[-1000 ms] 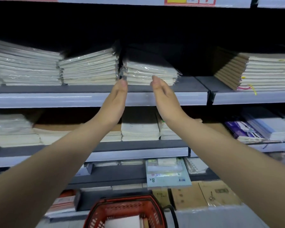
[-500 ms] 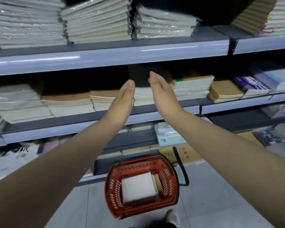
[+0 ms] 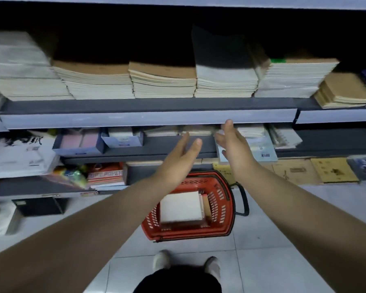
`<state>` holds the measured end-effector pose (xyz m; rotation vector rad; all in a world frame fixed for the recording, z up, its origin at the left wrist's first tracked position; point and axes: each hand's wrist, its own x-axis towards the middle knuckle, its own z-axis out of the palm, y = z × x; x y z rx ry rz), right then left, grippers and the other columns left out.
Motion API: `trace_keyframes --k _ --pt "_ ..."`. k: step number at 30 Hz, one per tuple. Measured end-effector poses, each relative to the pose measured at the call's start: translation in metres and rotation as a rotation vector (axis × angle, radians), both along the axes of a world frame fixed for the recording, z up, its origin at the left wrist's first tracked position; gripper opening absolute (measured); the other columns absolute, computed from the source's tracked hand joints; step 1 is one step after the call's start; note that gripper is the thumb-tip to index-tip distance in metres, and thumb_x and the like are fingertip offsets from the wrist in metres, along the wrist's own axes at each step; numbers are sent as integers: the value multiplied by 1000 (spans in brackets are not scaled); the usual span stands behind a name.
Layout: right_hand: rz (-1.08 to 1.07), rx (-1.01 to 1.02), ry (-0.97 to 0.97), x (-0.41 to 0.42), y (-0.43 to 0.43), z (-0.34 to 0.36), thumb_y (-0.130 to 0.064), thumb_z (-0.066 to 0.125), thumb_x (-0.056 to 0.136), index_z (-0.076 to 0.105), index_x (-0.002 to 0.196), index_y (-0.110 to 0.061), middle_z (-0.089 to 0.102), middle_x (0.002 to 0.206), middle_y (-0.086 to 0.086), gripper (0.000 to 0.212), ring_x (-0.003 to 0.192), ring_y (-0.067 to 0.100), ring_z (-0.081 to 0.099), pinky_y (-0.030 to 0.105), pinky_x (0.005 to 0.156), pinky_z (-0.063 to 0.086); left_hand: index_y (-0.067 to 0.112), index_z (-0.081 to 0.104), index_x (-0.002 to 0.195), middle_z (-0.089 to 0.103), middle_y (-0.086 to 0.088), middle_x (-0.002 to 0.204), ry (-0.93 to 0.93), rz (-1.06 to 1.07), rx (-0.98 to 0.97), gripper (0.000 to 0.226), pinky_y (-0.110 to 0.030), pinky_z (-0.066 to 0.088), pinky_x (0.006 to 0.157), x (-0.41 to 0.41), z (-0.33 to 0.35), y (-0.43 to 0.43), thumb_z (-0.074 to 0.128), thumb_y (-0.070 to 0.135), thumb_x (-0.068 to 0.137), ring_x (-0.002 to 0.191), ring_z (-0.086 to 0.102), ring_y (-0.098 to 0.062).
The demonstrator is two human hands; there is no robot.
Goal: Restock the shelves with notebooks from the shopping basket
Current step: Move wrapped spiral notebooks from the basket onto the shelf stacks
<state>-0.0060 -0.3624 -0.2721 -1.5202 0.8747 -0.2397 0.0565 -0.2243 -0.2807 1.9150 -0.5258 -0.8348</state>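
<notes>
A red shopping basket [image 3: 224,212] stands on the tiled floor below me. Inside it lies a pack of white notebooks [image 3: 181,209] with a thin brown one beside it. My left hand [image 3: 178,159] and my right hand [image 3: 234,146] hang in the air above the basket, both empty, fingers straight, palms facing each other. They are in front of a lower grey shelf edge [image 3: 148,119]. On that shelf sit stacks of notebooks [image 3: 163,81], some with brown covers, one with a dark cover [image 3: 222,53].
Lower shelves hold boxes [image 3: 78,142], paper packs [image 3: 106,176] and brown booklets [image 3: 294,171]. A black box [image 3: 40,206] stands on the floor at the left. The basket's black handle [image 3: 243,199] sticks out to the right. My shoes [image 3: 161,261] are just behind the basket.
My view has tilted down from the upper shelf to the basket. Both hands have come down and away from the top shelf, still empty and apart.
</notes>
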Motion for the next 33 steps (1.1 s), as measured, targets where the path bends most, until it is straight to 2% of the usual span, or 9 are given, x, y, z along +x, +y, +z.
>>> trace_keyframes --k 6,10,14,17,21,24,26,30,33 --pt "56 -13 187 -11 -10 -70 -69 19 93 47 130 -37 61 130 -2 56 117 15 53 36 102 35 38 8 154 16 13 160 80 12 97 93 -28 17 109 -4 -66 -2 28 82 75 147 18 -12" --pt "91 132 269 -22 -12 -117 -71 24 91 53 126 -32 61 128 7 60 120 25 56 50 108 38 41 9 153 20 11 160 102 46 167 95 -37 19 115 0 -109 6 27 85 70 146 21 -16" --pt "109 241 334 -29 -16 -163 -72 25 88 56 129 -26 62 127 6 69 123 28 53 51 110 35 43 10 152 20 8 160 109 72 233 82 -42 22 114 2 -155 13 31 79 81 146 22 -20" --pt "108 288 329 -35 -14 -192 -70 24 90 60 116 -31 67 116 -1 59 119 23 56 47 110 34 42 10 152 13 9 162 126 90 262 74 -33 18 110 0 -192 19 37 69 89 148 16 -20" --pt "143 292 382 -34 -17 -242 -77 25 78 46 134 -33 54 139 4 74 123 21 51 50 114 28 38 7 154 14 8 162 145 30 236 76 -38 20 115 -1 -241 22 39 65 90 147 18 -21" --pt "153 319 437 -35 -19 -280 -79 26 74 37 144 -32 50 143 7 85 129 25 48 52 115 25 34 3 154 14 7 162 94 -33 323 78 -37 22 113 0 -284 27 41 62 92 146 20 -21" --pt "134 369 427 -38 -21 -307 -78 27 75 36 145 -31 50 143 7 85 121 22 52 46 109 32 32 2 155 12 5 162 61 -66 378 78 -33 20 112 1 -314 31 41 61 93 147 19 -19" --pt "50 420 451 -33 -24 -360 -76 32 71 48 132 -24 58 132 11 83 96 17 58 36 85 39 31 2 155 16 4 161 46 -43 404 77 -24 16 100 13 -369 33 41 58 94 146 20 -19" --pt "15 383 503 -36 -24 -406 -73 30 84 52 122 -25 59 130 13 66 106 26 59 45 99 39 29 4 155 14 4 162 113 -29 437 77 -22 17 101 12 -416 37 43 56 95 147 20 -18"
